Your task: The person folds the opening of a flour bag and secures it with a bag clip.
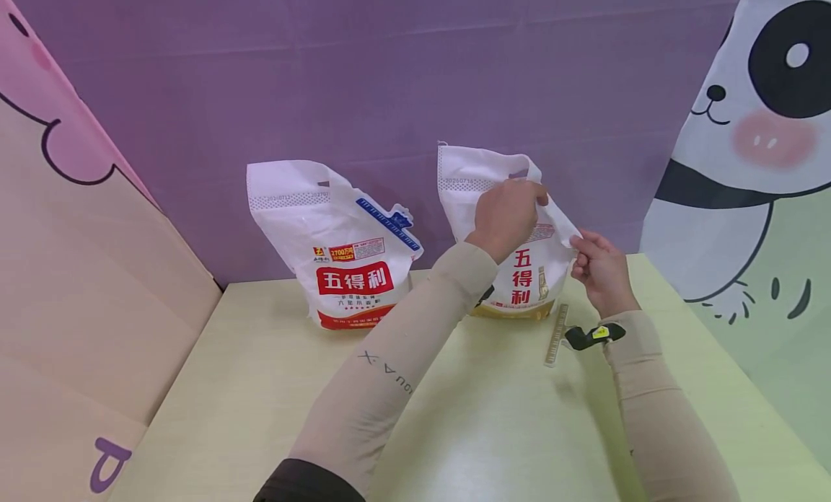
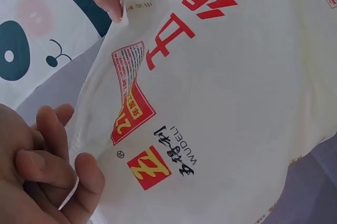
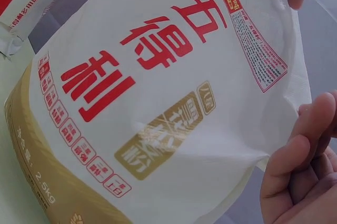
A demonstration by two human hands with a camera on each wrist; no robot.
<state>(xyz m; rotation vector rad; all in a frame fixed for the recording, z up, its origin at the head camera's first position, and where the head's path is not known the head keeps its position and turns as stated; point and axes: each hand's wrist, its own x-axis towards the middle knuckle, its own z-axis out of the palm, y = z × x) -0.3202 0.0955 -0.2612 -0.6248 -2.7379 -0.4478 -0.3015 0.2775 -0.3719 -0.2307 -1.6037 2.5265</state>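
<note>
A white flour bag [image 1: 526, 260] with red lettering and a gold band along its bottom stands at the right on the table. My left hand [image 1: 509, 217] reaches across to its upper part and grips the top edge by the handle slot. With thumb and finger, my right hand [image 1: 600, 267] pinches the bag's right edge lower down. That edge is drawn out to a point at the right fingertips, and the right wrist view shows the pinch on the white film [image 3: 253, 155]. In the left wrist view the left fingers [image 2: 47, 161] curl at the bag's border.
A second white flour bag [image 1: 353, 278], with a red band, stands to the left. A blue ruler-shaped piece [image 1: 392, 224] sits on its sloping upper right edge. A gold ruler-like strip [image 1: 556, 336] lies on the pale table [image 1: 493, 415], near the right wrist. A purple cloth backdrop [image 1: 389, 76] hangs behind.
</note>
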